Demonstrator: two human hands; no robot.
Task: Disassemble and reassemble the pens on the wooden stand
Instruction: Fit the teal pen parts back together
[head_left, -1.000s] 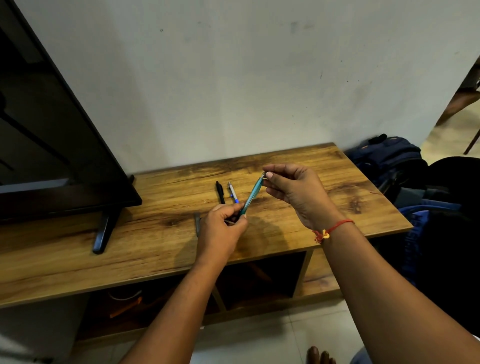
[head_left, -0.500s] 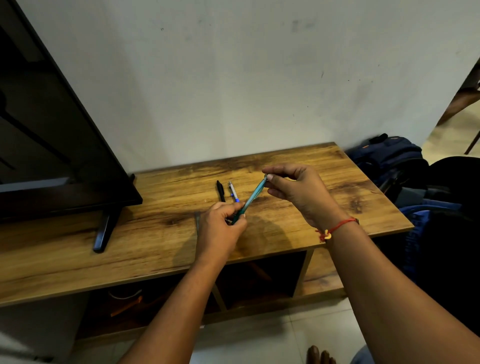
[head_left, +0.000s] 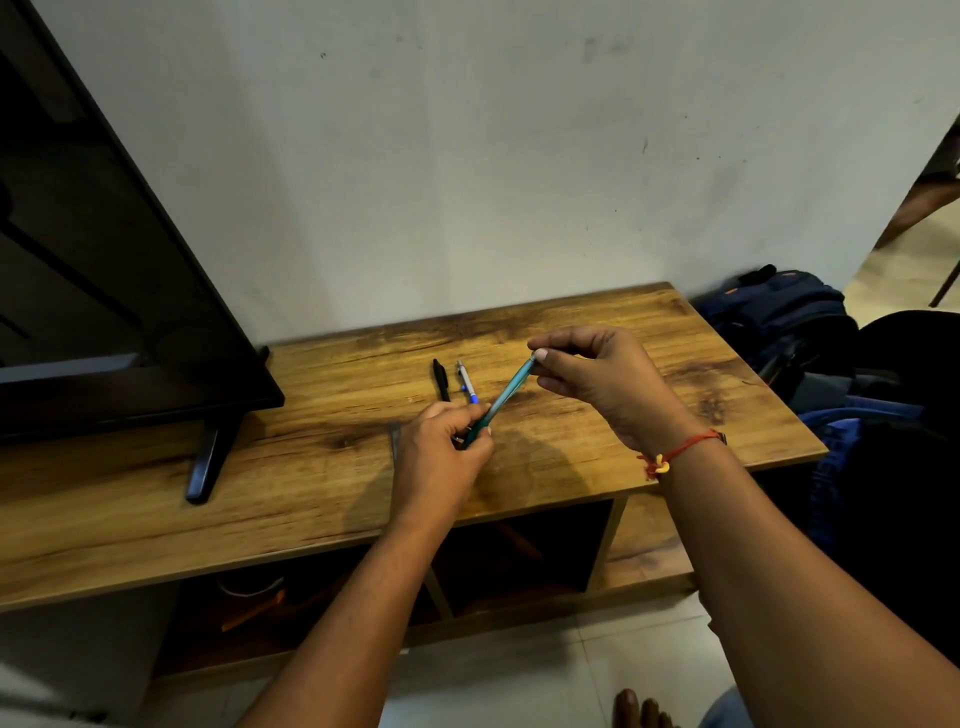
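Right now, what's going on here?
A person holds a teal pen above the wooden stand with both hands: the left hand grips its lower end, and the right hand pinches the upper tip. Whether it is coming apart or going together cannot be told. A black pen and a blue-and-silver pen lie side by side on the stand behind.

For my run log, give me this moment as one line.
left hand: grips teal pen lower end | right hand: pinches upper end | black pen, blue pen: lying on wooden stand
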